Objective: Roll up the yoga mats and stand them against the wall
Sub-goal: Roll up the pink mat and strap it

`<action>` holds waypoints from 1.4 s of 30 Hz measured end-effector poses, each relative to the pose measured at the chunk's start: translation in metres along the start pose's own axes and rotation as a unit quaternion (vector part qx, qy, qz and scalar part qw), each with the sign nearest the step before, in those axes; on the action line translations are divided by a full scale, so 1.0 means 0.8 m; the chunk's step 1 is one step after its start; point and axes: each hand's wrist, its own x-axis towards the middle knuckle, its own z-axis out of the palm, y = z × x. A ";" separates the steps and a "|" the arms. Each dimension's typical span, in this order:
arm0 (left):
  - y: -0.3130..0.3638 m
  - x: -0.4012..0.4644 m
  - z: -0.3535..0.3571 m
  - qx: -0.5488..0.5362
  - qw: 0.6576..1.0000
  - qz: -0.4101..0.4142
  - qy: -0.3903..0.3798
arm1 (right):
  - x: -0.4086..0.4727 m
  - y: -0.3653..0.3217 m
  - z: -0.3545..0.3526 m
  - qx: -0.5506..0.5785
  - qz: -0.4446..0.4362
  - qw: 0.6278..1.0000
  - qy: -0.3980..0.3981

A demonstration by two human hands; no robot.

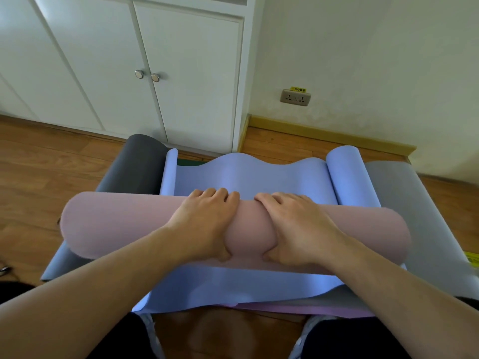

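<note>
A pink yoga mat [121, 224], rolled into a thick cylinder, lies crosswise on a blue mat [248, 177] spread on the floor. My left hand [204, 218] grips the roll's middle, fingers curled over its far side and thumb on the near side. My right hand [298, 226] grips it right beside the left in the same way. The blue mat's far edge is wavy and both its side edges curl upward. A grey mat [404, 203] lies under it, showing at the right and as a dark curled edge at the far left.
White cabinet doors [160, 73] with two round knobs stand straight ahead. A cream wall [363, 60] with a power socket [295, 97] and a wooden skirting board is at the far right. Wooden floor [39, 164] surrounds the mats. My knees are at the bottom edge.
</note>
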 end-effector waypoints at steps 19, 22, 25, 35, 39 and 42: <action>-0.014 0.002 -0.012 -0.048 0.998 -0.021 -0.029 | -0.001 -0.006 -0.002 -0.039 -0.008 0.999 -0.008; -0.015 0.002 -0.017 -0.085 0.994 -0.033 -0.056 | 0.002 -0.007 0.004 -0.039 -0.012 0.999 0.013; -0.010 -0.001 -0.013 -0.077 0.995 -0.027 -0.051 | 0.004 -0.002 -0.002 -0.016 -0.011 1.000 0.017; -0.012 0.005 -0.009 -0.044 0.999 -0.016 -0.021 | -0.001 -0.009 -0.003 -0.038 -0.004 0.999 -0.005; -0.011 0.003 -0.016 -0.081 0.995 -0.029 -0.054 | 0.004 -0.008 0.005 -0.046 -0.010 0.999 0.019; -0.006 -0.001 -0.008 -0.054 0.998 -0.009 -0.032 | 0.004 -0.004 -0.002 -0.013 -0.005 1.000 0.013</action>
